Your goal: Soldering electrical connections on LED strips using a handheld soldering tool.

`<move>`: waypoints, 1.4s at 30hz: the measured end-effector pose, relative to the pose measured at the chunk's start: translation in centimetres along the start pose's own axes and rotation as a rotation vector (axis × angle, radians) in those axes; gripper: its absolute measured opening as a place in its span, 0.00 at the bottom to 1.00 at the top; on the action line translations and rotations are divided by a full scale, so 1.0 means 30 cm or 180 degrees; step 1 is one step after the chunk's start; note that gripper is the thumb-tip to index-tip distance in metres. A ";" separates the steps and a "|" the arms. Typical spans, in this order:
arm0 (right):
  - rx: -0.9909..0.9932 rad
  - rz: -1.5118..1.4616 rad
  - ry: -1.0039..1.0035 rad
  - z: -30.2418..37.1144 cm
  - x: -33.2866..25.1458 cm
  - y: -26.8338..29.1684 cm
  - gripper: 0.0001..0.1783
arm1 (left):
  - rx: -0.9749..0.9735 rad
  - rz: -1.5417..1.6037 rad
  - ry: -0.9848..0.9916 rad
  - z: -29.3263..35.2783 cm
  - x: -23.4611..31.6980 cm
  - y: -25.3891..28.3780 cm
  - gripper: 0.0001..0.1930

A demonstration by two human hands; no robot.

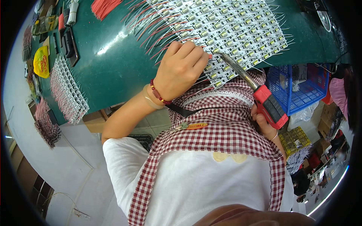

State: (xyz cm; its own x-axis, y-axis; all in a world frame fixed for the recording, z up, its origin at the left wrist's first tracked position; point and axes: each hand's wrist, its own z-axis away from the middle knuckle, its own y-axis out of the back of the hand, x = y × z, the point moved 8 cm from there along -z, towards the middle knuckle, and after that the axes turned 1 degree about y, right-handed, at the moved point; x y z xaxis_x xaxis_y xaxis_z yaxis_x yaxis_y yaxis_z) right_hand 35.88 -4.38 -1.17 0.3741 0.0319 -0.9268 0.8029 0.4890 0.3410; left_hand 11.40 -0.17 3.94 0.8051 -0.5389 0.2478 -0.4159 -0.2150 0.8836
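Wired circuit boards [230,32] with rows of pale yellow components lie in a large sheet at the front of the green table. Red and white wires [160,32] stick out along their left side. Over the near left part of the boards, my left hand [181,67] is closed with its fingertips together; what they pinch is hidden. A red and black soldering iron [269,105] rests in the grip of my right hand [266,126]. Its metal tip points up and left, reaching the boards just right of my left fingertips.
On the green table [105,71] lie a bundle of red wires [105,7], a yellow bag [41,62] and stacked wired boards [68,88] at the left. A blue crate [298,88] stands by the right table edge, above a yellow basket [294,141].
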 end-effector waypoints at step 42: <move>-0.0046 -0.0223 -0.0052 0.047 0.016 0.018 0.16 | 0.0255 0.0093 0.0035 0.041 0.055 -0.009 0.08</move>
State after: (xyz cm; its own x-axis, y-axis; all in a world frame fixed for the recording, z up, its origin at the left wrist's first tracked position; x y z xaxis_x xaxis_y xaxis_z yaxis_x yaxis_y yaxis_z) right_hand 37.15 -5.33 -1.21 0.3249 -0.0170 -0.9456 0.8206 0.5022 0.2729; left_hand 12.31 -2.00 3.61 0.7966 -0.5370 0.2777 -0.4714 -0.2642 0.8414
